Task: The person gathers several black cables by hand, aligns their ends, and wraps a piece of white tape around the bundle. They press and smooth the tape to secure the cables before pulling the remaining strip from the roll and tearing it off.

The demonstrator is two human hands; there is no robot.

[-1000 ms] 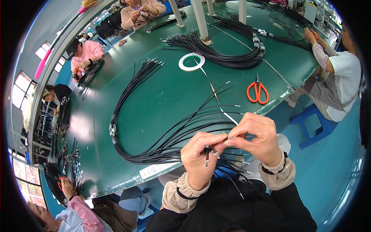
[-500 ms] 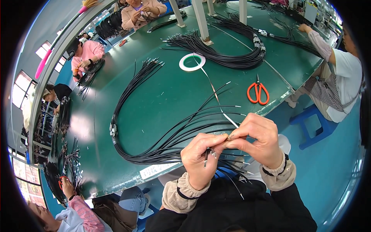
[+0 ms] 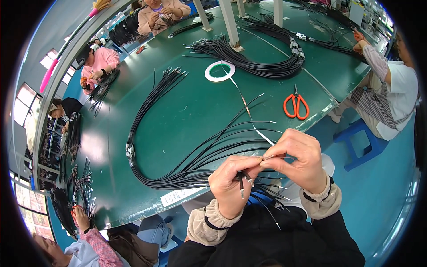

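We see one big green tabletop (image 3: pixel 187 111) filling most of the view, with open green surface in its middle between the cable bundles. Near edge, in front of us: one long looped bundle of black cables (image 3: pixel 178 147) fanning toward our hands, its ends overhanging the edge. Far side: a second thick black bundle (image 3: pixel 262 66), curved, near the table posts. Four other people sit round the edges, one at the right edge, three along the left and far edges. One pair of orange scissors (image 3: pixel 296 106) lies near the right edge, bare surface around it. One white tape roll (image 3: pixel 219 71) lies flat just beside the far bundle, its strip running toward us. Our left hand (image 3: pixel 231 184) is closed round a few black cable ends (image 3: pixel 242 182) just off the near edge. Right hand (image 3: pixel 300 158) pinches narrow on a thin cable tip (image 3: pixel 267 156), fingertips touching the left thumb.
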